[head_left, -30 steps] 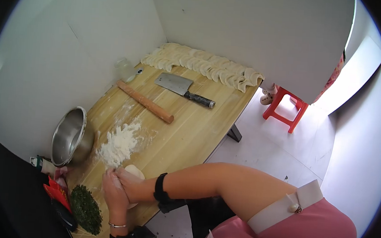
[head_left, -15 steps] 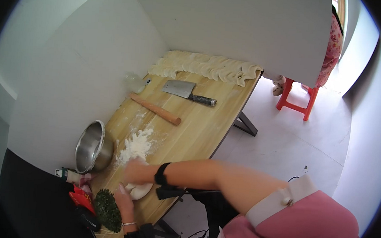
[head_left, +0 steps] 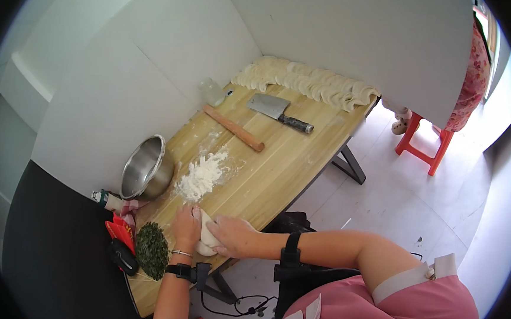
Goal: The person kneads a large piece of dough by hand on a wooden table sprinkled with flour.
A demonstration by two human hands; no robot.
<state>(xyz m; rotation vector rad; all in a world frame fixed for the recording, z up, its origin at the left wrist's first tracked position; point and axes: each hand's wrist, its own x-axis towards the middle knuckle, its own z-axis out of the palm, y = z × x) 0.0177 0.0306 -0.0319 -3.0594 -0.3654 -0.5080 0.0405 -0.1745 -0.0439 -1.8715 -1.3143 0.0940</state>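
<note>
A pale lump of dough (head_left: 206,237) lies on the wooden table (head_left: 279,161) near its front edge. My left hand (head_left: 187,226) presses against its left side and my right hand (head_left: 232,236) covers its right side, so both hands grip it. A heap of white flour (head_left: 202,176) lies just beyond the dough. A pile of chopped green herbs (head_left: 152,249) sits to the left of my left wrist.
A steel bowl (head_left: 145,168) stands left of the flour. Farther back lie a wooden rolling pin (head_left: 234,128), a cleaver (head_left: 278,112) and rows of folded dumplings (head_left: 311,83). Red packets (head_left: 119,231) lie by the herbs. A red stool (head_left: 425,144) and another person (head_left: 471,80) are beyond the table.
My right hand has drawn back from the flour heap onto the dough's right side. My left hand now holds the dough's left side. The view has shifted.
</note>
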